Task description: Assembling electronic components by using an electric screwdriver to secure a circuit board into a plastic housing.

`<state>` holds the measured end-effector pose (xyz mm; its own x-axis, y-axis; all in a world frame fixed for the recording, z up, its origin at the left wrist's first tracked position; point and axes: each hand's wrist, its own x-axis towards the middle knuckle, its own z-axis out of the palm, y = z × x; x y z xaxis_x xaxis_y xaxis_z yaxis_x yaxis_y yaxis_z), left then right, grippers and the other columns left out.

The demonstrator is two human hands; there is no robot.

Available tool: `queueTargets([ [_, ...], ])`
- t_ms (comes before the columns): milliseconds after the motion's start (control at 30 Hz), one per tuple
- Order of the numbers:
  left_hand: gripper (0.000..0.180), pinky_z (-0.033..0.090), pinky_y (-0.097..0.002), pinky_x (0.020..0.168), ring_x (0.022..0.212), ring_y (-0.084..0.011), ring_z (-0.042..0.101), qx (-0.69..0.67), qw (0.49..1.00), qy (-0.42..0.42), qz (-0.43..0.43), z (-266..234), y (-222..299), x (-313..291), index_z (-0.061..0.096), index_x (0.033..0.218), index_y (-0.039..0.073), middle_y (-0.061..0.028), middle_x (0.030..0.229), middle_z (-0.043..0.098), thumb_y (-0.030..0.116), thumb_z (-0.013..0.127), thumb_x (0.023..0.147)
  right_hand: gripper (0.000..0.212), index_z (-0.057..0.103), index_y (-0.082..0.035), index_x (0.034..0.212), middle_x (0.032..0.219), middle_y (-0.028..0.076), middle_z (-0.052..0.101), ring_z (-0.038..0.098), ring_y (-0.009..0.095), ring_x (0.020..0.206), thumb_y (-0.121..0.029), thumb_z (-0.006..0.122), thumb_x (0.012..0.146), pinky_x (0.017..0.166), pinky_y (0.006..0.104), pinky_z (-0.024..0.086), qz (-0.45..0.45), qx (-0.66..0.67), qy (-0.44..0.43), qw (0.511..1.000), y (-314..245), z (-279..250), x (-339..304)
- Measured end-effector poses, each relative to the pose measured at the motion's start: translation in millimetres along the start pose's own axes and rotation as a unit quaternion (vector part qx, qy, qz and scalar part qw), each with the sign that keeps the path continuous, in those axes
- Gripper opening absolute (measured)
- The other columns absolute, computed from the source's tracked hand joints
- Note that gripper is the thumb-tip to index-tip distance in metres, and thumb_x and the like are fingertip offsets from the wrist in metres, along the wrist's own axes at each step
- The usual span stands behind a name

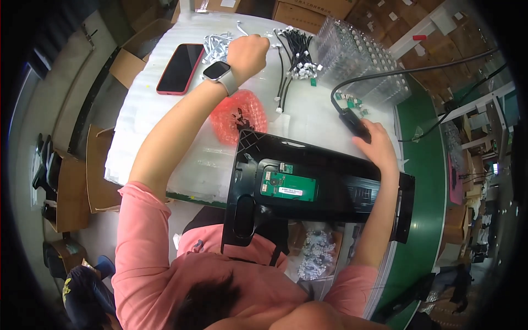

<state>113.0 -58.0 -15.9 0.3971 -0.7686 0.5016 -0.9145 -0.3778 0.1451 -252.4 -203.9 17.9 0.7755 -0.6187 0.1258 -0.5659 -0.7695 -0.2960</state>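
A watch is on my left wrist. My left hand (pixel 248 56) is closed at the far side of the table, beside a bundle of white cables (pixel 216 47); its curled fingers hide whatever they may hold. My right hand (pixel 379 144) grips a black electric screwdriver (pixel 353 124) trailing a thick black cord. Below both hands, a long black plastic housing (pixel 335 190) lies across the table's near edge. Set into its recess is a green circuit board (pixel 289 186) with a white label, and a smaller green board (pixel 286 168) sits just above that.
Small black screws (pixel 240 118) lie on pink bubble wrap (pixel 223 122). A red-edged phone (pixel 180 69) rests at the far left. Black cables with white connectors (pixel 300 47), stacked clear trays (pixel 357 60) and small green boards (pixel 352 102) occupy the back right. Cardboard boxes (pixel 308 16) stand beyond.
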Motion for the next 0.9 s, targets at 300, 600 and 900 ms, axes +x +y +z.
queueTargets([
  [300, 0.016, 0.056, -0.0413, 0.07, 0.081, -0.0322, 0.069, -0.022, 0.996, -0.08, -0.035, 0.7, -17.3, 4.6, 0.07, 0.084, 0.004, -0.0151, 0.088, 0.07, 0.014, 0.075, 0.073, 0.038, 0.064, -0.003, 0.116, 0.11, 0.014, 0.063, 0.063, 0.032, 0.101, -0.014, 0.072, 0.081, 0.087, 0.0376, 0.049, -0.011, 0.005, 0.063, 0.998, -30.7, -10.3, -15.4],
  [600, 0.027, 0.054, -0.0342, 0.07, 0.075, -0.026, 0.068, -0.281, 0.954, 0.064, 0.084, -65.4, -11.5, -27.3, 0.062, 0.092, 0.004, -0.0102, 0.084, 0.068, 0.011, 0.08, 0.074, 0.029, 0.066, 0.0, 0.107, 0.103, 0.013, 0.066, 0.065, 0.028, 0.095, -0.009, 0.071, 0.08, 0.083, 0.0342, 0.05, -0.076, 0.066, 0.113, 0.989, -71.4, -24.2, -28.3],
  [900, 0.045, 0.051, -0.0301, 0.06, 0.064, -0.0217, 0.063, -0.245, 0.903, 0.173, 0.308, -104.6, 28.2, -71.3, 0.059, 0.113, 0.0, -0.0104, 0.087, 0.069, -0.001, 0.079, 0.073, 0.017, 0.069, -0.001, 0.101, 0.093, 0.005, 0.069, 0.065, 0.014, 0.09, -0.008, 0.067, 0.086, 0.075, 0.0278, 0.049, -0.127, 0.316, 0.019, 0.94, -155.8, -10.3, -13.2],
])
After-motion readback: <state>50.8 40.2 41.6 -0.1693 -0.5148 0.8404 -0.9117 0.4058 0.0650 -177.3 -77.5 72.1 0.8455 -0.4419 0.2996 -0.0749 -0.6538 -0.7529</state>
